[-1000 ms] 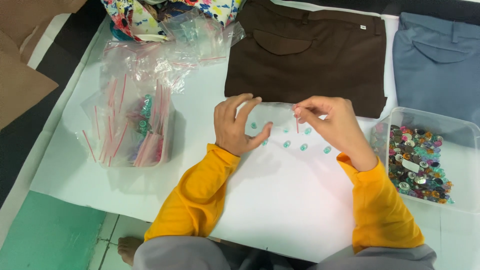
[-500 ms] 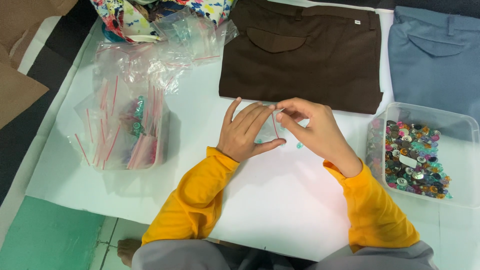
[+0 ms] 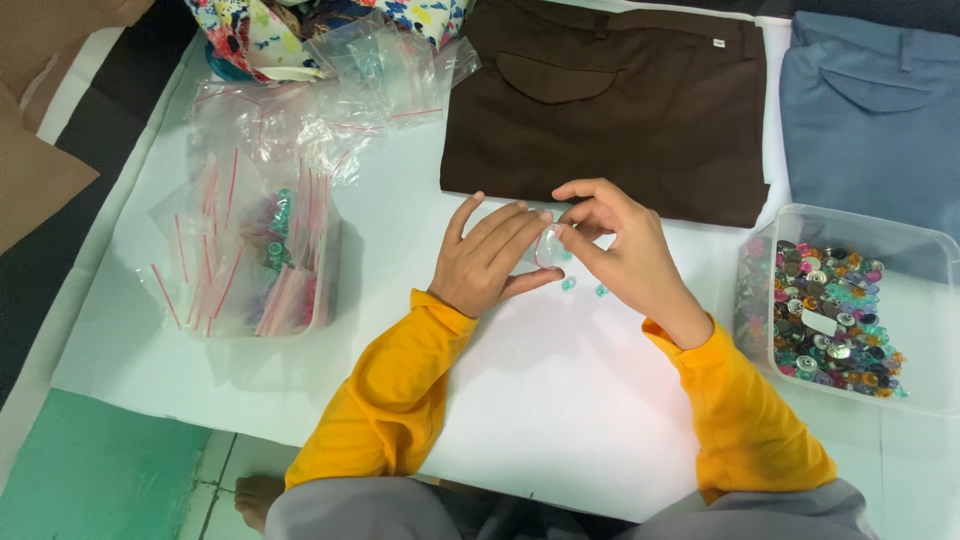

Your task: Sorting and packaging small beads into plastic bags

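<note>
Both hands rise slightly; left hand (image 3: 490, 262) and right hand (image 3: 615, 250) fingers pinch small clear bag (image 3: 547, 246) upright between them, teal beads (image 3: 583, 287) just below.

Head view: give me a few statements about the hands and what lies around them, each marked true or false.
1. Both hands, left hand and right hand, meet at a small clear bag. True.
2. The clear tub of buttons sits left of the hands. False: it is to their right.
3. Brown trousers lie beyond the hands. True.
4. No buttons lie on the white sheet. False: a few green buttons lie beside the hands.
</note>
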